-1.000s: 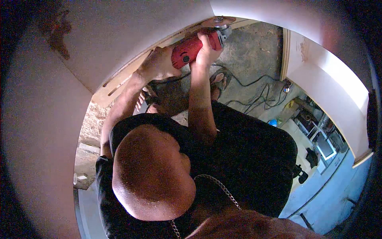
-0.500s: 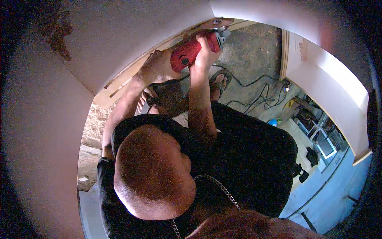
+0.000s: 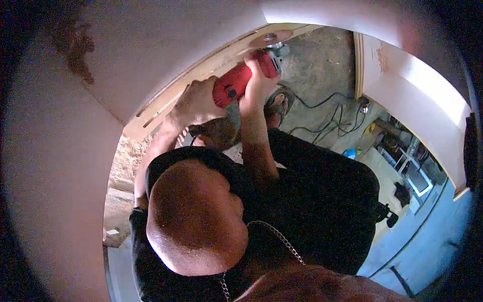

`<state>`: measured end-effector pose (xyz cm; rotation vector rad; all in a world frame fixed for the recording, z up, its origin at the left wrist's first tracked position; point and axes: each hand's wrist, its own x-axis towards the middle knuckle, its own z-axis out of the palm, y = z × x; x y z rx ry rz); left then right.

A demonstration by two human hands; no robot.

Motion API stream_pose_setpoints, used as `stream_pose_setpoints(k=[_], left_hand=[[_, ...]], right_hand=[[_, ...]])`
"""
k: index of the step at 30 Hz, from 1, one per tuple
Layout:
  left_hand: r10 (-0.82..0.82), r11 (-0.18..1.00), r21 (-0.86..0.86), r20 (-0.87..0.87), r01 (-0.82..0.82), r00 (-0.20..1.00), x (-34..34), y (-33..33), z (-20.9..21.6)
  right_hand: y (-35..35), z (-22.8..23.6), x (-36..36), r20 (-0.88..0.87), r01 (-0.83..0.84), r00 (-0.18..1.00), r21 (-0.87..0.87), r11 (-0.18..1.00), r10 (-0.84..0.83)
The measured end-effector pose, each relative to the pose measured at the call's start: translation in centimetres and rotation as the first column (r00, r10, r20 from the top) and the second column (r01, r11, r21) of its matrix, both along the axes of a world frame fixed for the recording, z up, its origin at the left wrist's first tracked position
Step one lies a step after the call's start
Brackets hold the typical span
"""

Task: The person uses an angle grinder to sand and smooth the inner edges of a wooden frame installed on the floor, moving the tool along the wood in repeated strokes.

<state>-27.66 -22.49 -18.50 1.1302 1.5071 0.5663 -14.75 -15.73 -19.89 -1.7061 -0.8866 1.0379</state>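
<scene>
A red angle grinder (image 3: 234, 83) is held between my two hands at the upper middle, beside a pale wooden edge (image 3: 166, 108). My left hand (image 3: 196, 103) is closed round its rear end. My right hand (image 3: 255, 83) grips the body nearer the grey metal head, thumb across the top. The flat disc (image 3: 270, 38) faces up by the wooden edge; whether it touches the wood I cannot tell. My left fingers are partly hidden behind the tool.
A large pale panel (image 3: 55, 166) curves along the left and top. Another white panel (image 3: 417, 95) stands at the right. A black cord (image 3: 327, 113) loops over the rough floor near a sandalled foot (image 3: 277, 105). Tools and a white frame (image 3: 418, 181) lie at the right.
Both hands have brought the grinder slightly down and left. Its disc now shows more of its flat face, and more of the wooden edge is visible.
</scene>
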Motion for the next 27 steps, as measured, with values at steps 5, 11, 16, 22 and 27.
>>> stream_pose_setpoints(k=[5, 11, 16, 22, 27], left_hand=[[-0.089, 0.996, -0.036, -0.057, 0.087, 0.994, 1.6, 1.0, 0.4], [-0.137, 0.991, -0.022, -0.08, 0.135, 0.987, 5.3, 3.3, 4.5], [-0.233, 0.969, 0.03, -0.216, 0.245, 0.948, 7.1, 1.9, 5.6], [-0.285, 0.956, 0.009, -0.197, 0.292, 0.938, 6.0, 3.8, 5.7], [-0.37, 0.929, -0.068, -0.235, 0.364, 0.899, 7.4, 4.2, 7.0]], right_hand=[[-0.9, -0.8, 4.0, -0.111, -0.034, 0.994, -0.116, 0.993, 0.021], [2.0, 3.2, 7.1, -0.067, 0.143, 0.987, -0.01, 0.99, -0.143], [1.3, 3.0, 8.4, -0.077, 0.272, 0.961, 0.087, 0.958, -0.266], [2.0, 3.2, 7.4, -0.006, 0.345, 0.939, 0.074, 0.936, -0.345], [2.7, -0.7, 10.1, -0.036, 0.343, 0.939, 0.171, 0.924, -0.342]])
